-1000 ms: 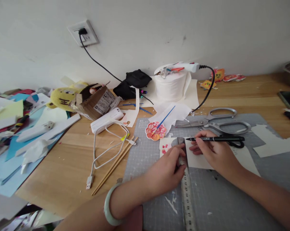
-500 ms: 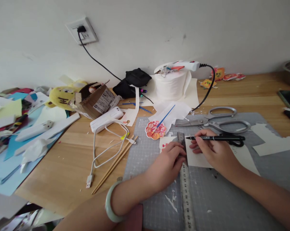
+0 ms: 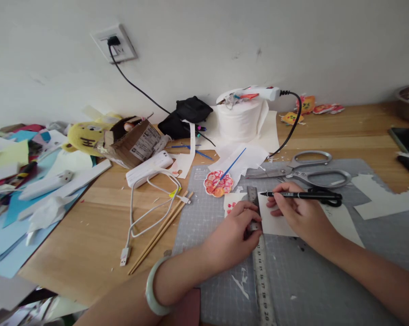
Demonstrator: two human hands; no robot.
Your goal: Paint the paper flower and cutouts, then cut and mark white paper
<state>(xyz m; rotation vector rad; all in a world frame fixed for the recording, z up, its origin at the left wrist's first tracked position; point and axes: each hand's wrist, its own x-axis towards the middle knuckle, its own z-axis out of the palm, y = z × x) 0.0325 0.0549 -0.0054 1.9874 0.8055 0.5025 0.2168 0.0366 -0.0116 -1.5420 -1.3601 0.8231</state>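
Note:
A metal ruler (image 3: pixel 261 280) lies lengthwise on the grey cutting mat (image 3: pixel 225 267), over the edge of a white paper (image 3: pixel 274 224). The fingers of my left hand (image 3: pixel 236 231) are bent over the ruler and grip its edges. In my right hand (image 3: pixel 299 213) is a black pen (image 3: pixel 306 195), held near its tip, which points left at the ruler's edge above the paper. Part of a paper with red drawings (image 3: pixel 230 206) shows left of the ruler. Large silver scissors (image 3: pixel 306 172) rest behind my right hand.
A flower cutout (image 3: pixel 218 183) with a blue brush (image 3: pixel 236 163) lies behind my left hand. Farther left are chopsticks (image 3: pixel 160 233), a white cable (image 3: pixel 132 213) and a cardboard box (image 3: pixel 133 145). A tissue roll (image 3: pixel 240 120) stands near the wall, and paper scraps (image 3: pixel 387 203) lie right.
My left thumb and fingers have shifted slightly on the ruler. The right hand and pen look almost unchanged, and the whole view has moved a little.

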